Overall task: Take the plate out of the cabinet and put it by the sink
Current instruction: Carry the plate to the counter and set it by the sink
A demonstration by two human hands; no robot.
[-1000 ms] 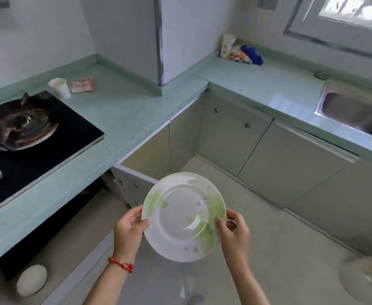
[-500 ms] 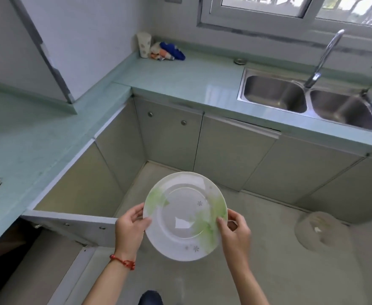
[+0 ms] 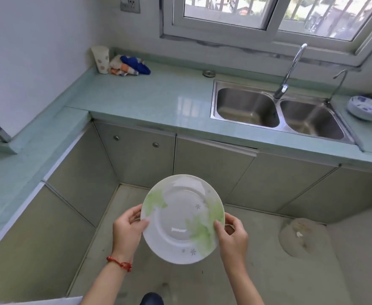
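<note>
Countertop (image 3: 149,100) bare left of sink (image 3: 246,106); left hand (image 3: 126,232), right hand (image 3: 233,237) clasp plate (image 3: 181,219) rim.

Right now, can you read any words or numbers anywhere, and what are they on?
No words or numbers can be read.
Plate: only green leaves and small stars, no writing.
Cup: only round spots.
Bowl: only blue patterns.
Wall socket: any marks are too small to read.
</note>
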